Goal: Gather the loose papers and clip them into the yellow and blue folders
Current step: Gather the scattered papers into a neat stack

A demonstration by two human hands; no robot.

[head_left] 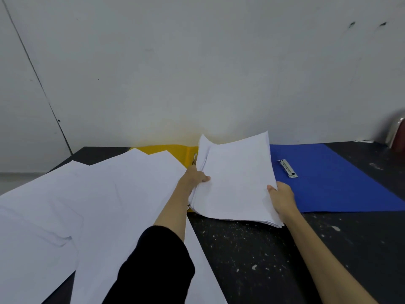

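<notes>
The yellow folder (173, 151) is mostly hidden: loose papers (87, 198) cover its left part and a stack of papers (236, 183) covers its right part, so only a far strip and a small piece of its metal clip (194, 159) can be seen. The loose papers lie spread on the left of the dark table (252, 255) and are cut off by the left and near edges of the view. At the far right, a shiny metal object (395, 132) is blurred and cut off; I cannot tell what it is.

The left hand (195, 178) grips the left edge of the stack, with the thumb on top and the other fingers hidden under the sheets. The right hand (281, 197) grips the right edge in the same way, thumb on top. The stack is held between the two folders, its near edge low over the table. The blue folder (333, 183) lies open and flat on the right, and its metal clip (288, 168) is uncovered.
</notes>
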